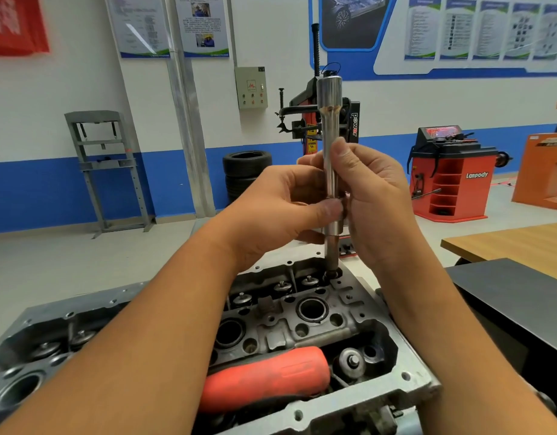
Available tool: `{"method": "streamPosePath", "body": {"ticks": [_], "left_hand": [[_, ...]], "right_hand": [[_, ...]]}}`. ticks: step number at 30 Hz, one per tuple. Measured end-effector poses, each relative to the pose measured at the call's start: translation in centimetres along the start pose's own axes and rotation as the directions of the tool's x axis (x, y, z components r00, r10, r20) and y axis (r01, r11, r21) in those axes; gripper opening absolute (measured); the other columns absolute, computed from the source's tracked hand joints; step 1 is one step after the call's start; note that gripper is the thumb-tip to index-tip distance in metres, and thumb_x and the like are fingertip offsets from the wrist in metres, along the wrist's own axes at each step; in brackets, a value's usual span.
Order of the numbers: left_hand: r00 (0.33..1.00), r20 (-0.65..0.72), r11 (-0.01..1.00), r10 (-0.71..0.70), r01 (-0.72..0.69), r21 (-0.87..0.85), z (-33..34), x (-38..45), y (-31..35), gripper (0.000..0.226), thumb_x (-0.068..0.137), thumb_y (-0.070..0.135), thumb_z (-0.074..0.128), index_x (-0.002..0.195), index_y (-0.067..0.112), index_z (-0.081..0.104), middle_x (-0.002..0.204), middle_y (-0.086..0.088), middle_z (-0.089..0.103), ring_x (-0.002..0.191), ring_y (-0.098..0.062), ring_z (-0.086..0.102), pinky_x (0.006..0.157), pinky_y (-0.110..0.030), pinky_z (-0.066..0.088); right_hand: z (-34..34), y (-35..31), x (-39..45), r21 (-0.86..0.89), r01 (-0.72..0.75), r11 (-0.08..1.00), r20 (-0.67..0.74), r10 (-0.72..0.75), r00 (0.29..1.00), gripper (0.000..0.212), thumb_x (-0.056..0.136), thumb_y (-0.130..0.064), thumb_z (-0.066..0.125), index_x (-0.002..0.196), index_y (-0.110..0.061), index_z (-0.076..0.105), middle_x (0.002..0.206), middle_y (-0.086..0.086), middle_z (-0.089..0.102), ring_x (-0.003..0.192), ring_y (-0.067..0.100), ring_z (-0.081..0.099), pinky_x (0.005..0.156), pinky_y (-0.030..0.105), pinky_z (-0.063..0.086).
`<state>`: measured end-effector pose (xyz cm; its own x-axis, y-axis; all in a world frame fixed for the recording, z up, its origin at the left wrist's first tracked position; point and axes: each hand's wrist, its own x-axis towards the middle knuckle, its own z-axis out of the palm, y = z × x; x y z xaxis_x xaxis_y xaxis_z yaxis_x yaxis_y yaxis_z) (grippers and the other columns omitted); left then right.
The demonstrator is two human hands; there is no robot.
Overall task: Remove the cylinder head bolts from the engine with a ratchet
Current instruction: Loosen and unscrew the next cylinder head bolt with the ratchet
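The extension bar (330,171) stood upright with its lower end in a bolt hole (333,274) at the far edge of the cylinder head (302,318). Both the left hand (283,205) and right hand (369,196) pinched its shaft with curled fingers. The red-handled ratchet (264,378) lay unattached on the head, so hand-spinning a loosened bolt seemed under way; how many bolts remained could not be told.

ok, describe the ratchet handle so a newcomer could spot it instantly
Start at the grey cylinder head filling the lower middle of the view. At its near end, below the left forearm, lies the ratchet handle, resting in the head's recess. It is the only orange-red thing on the otherwise bare metal casting.
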<state>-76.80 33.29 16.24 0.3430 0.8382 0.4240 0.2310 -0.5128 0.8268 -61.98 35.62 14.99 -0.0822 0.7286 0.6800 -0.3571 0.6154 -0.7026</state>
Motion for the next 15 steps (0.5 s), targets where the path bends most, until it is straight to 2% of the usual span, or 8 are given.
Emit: {"method": "streamPosePath", "body": {"ticks": [3, 6, 8, 10, 13, 15], "left_hand": [[0.999, -0.048, 0.997, -0.014, 0.018, 0.08, -0.24, 0.01, -0.08, 0.034, 0.079, 0.022, 0.084, 0.109, 0.009, 0.074, 0.099, -0.015, 0.077, 0.093, -0.034, 0.076, 0.082, -0.052, 0.064], [0.996, 0.066, 0.998, -0.06, 0.061, -0.017, -0.12, -0.09, -0.06, 0.02, 0.096, 0.016, 0.069, 0.115, 0.009, 0.073, 0.108, -0.015, 0.075, 0.103, -0.033, 0.074, 0.08, -0.043, 0.063], [0.989, 0.128, 0.992, -0.07, 0.082, -0.097, 0.0, -0.18, -0.07, 0.023, 0.103, 0.007, 0.057, 0.123, 0.002, 0.067, 0.116, -0.021, 0.072, 0.11, -0.037, 0.072, 0.083, -0.042, 0.061], [0.988, 0.141, 0.991, -0.056, 0.073, -0.116, -0.07, -0.21, -0.14, 0.025, 0.104, 0.002, 0.052, 0.125, 0.0, 0.064, 0.115, -0.02, 0.072, 0.108, -0.036, 0.073, 0.087, -0.044, 0.061], [0.994, 0.107, 0.997, -0.028, 0.035, -0.068, -0.01, -0.23, 0.04, 0.021, 0.098, 0.002, 0.063, 0.118, 0.004, 0.069, 0.109, -0.021, 0.074, 0.097, -0.033, 0.076, 0.082, -0.041, 0.063], [0.998, 0.066, 1.0, -0.003, 0.005, -0.017, 0.12, -0.14, 0.07, 0.024, 0.088, 0.005, 0.076, 0.112, 0.005, 0.072, 0.106, -0.023, 0.072, 0.09, -0.029, 0.077, 0.073, -0.034, 0.063]], "right_hand": [[-0.06, 0.07, -0.04, -0.06, 0.052, 0.997, -0.026, -0.054, 0.998, 0.041, 0.08, -0.043, 0.075, 0.09, -0.003, 0.069, 0.1, 0.028, 0.071, 0.086, 0.039, 0.071, 0.081, 0.057, 0.062], [-0.12, 0.23, 0.05, -0.12, 0.072, 0.99, -0.034, -0.076, 0.997, 0.036, 0.087, -0.043, 0.067, 0.088, -0.007, 0.071, 0.096, 0.022, 0.074, 0.086, 0.039, 0.073, 0.082, 0.059, 0.061], [-0.03, 0.23, 0.07, -0.133, 0.059, 0.989, -0.032, -0.064, 0.997, 0.039, 0.089, -0.044, 0.061, 0.09, -0.008, 0.073, 0.096, 0.018, 0.075, 0.086, 0.038, 0.073, 0.081, 0.06, 0.061], [0.07, 0.12, 0.09, -0.115, 0.046, 0.992, -0.025, -0.049, 0.998, 0.036, 0.093, -0.042, 0.059, 0.09, -0.008, 0.072, 0.096, 0.016, 0.076, 0.084, 0.032, 0.072, 0.082, 0.057, 0.061], [0.04, 0.08, 0.0, -0.056, 0.021, 0.998, -0.007, -0.021, 1.0, 0.033, 0.101, -0.032, 0.058, 0.095, -0.002, 0.07, 0.093, 0.013, 0.075, 0.082, 0.029, 0.072, 0.078, 0.051, 0.063], [-0.07, 0.12, -0.06, -0.05, 0.05, 0.998, -0.002, -0.05, 0.999, 0.03, 0.095, -0.031, 0.068, 0.096, -0.001, 0.068, 0.094, 0.017, 0.074, 0.083, 0.031, 0.071, 0.079, 0.055, 0.061]]}}
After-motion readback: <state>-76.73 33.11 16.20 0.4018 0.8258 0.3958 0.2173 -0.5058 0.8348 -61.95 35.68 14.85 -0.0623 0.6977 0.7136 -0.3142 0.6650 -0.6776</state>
